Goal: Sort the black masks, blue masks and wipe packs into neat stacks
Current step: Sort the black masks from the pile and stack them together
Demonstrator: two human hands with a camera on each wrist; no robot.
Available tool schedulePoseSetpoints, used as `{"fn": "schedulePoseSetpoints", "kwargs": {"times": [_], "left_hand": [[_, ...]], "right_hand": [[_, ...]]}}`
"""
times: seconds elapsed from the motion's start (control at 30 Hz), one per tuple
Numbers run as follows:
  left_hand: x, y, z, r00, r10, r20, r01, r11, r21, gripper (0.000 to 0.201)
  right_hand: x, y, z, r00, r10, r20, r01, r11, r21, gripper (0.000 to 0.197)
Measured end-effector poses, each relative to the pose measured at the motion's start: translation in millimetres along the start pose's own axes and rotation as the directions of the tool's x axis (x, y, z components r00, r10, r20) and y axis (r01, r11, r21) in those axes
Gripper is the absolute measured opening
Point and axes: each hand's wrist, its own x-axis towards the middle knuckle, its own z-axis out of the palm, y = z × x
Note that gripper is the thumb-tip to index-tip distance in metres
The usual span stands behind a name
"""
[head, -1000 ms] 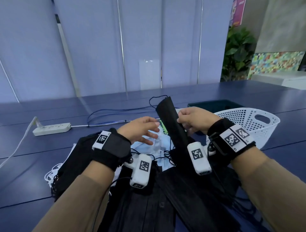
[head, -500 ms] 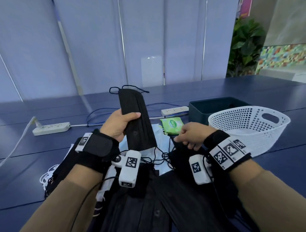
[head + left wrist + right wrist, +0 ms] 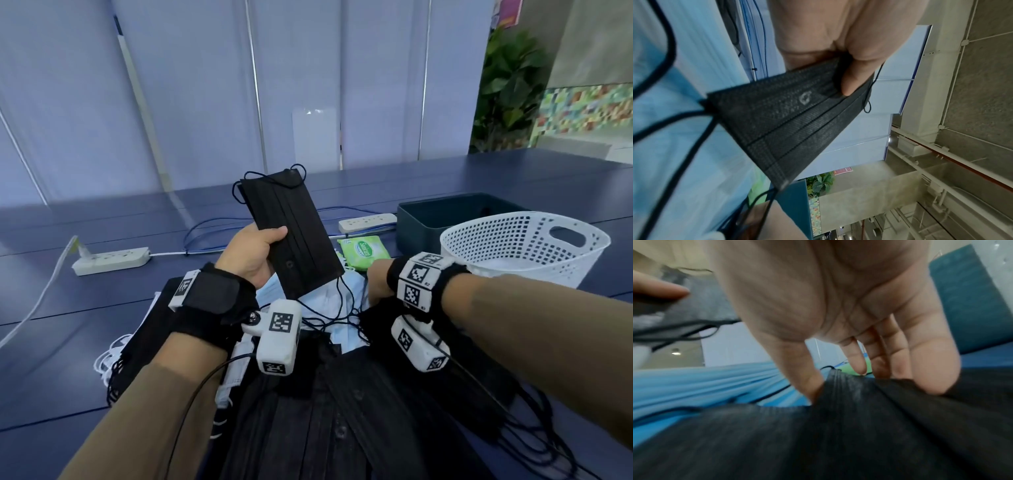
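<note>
My left hand (image 3: pixel 255 255) holds one black mask (image 3: pixel 294 233) up above the pile, thumb across its front; the left wrist view shows the same mask (image 3: pixel 797 123) pinched at one edge. My right hand (image 3: pixel 376 277) is down on the heap of black masks (image 3: pixel 325 411). In the right wrist view its thumb and fingers (image 3: pixel 859 368) pinch a fold of black mask (image 3: pixel 838 426). Blue masks (image 3: pixel 342 301) lie tangled with ear loops between my hands. A green wipe pack (image 3: pixel 363 251) lies just beyond them. More black masks (image 3: pixel 147 329) lie under my left wrist.
A white perforated basket (image 3: pixel 527 246) stands at the right with a dark teal box (image 3: pixel 445 212) behind it. Two white power strips (image 3: pixel 109 262) (image 3: pixel 366 221) and blue cables lie further back on the blue table (image 3: pixel 68 394).
The black mask passed from my right hand to my left, which raised and turned it flat-on. My right hand dropped onto the black masks in the pile.
</note>
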Motion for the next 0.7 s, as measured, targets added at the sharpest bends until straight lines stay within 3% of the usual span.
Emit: {"fn": "schedulePoseSetpoints", "kwargs": {"times": [0.07, 0.17, 0.2, 0.27, 0.33, 0.4, 0.47, 0.53, 0.57, 0.63, 0.7], "left_hand": [[-1.6, -0.3, -0.2, 1.000, -0.004, 0.011, 0.003, 1.000, 0.014, 0.025], [-2.6, -1.4, 0.7, 0.999, -0.023, 0.022, 0.022, 0.999, 0.040, 0.027], [-3.1, -1.3, 1.5, 0.999, -0.029, 0.023, 0.028, 0.999, 0.042, 0.028], [-2.9, -1.3, 1.7, 0.999, -0.034, 0.025, 0.033, 0.999, 0.041, 0.027], [-2.6, -1.3, 1.9, 0.999, -0.033, 0.024, 0.032, 0.999, 0.031, 0.026], [-3.3, -1.3, 2.1, 0.999, -0.027, 0.023, 0.027, 1.000, 0.009, 0.024], [-2.6, -2.3, 1.7, 0.999, -0.031, 0.014, 0.032, 0.999, -0.038, 0.023], [-2.8, -3.2, 1.7, 0.999, -0.044, 0.002, 0.044, 0.996, -0.081, 0.022], [-3.0, -3.9, 2.1, 0.999, -0.047, 0.006, 0.047, 0.994, -0.095, 0.022], [-5.8, -4.3, 4.3, 0.998, -0.045, 0.047, 0.050, 0.993, -0.106, 0.019], [-9.8, -4.9, 7.9, 0.996, -0.045, 0.071, 0.052, 0.993, -0.104, 0.019]], "right_hand": [[-1.4, 1.6, -2.9, 1.000, 0.031, 0.003, -0.030, 0.995, -0.098, 0.031], [-7.8, 14.5, -8.0, 1.000, 0.012, 0.012, -0.011, 0.996, -0.092, 0.023], [-11.7, 20.4, -11.1, 1.000, -0.005, -0.003, 0.005, 1.000, -0.009, 0.020], [-12.4, 36.3, -19.9, 0.992, 0.020, -0.122, 0.023, 0.941, 0.336, 0.024], [-20.9, 45.5, -32.8, 0.968, 0.050, -0.245, 0.117, 0.776, 0.620, 0.029], [-33.7, 48.4, -47.1, 0.928, 0.009, -0.371, 0.303, 0.560, 0.771, 0.026], [-52.3, 45.3, -59.9, 0.864, -0.066, -0.498, 0.494, 0.302, 0.816, 0.027], [-65.3, 42.8, -67.4, 0.814, -0.145, -0.563, 0.573, 0.034, 0.819, 0.029], [-70.1, 40.7, -70.3, 0.795, -0.188, -0.577, 0.579, -0.051, 0.814, 0.028], [-73.8, 34.5, -76.3, 0.768, -0.264, -0.583, 0.575, -0.119, 0.810, 0.027], [-70.5, 27.0, -81.7, 0.768, -0.295, -0.568, 0.565, -0.105, 0.819, 0.027]]}}
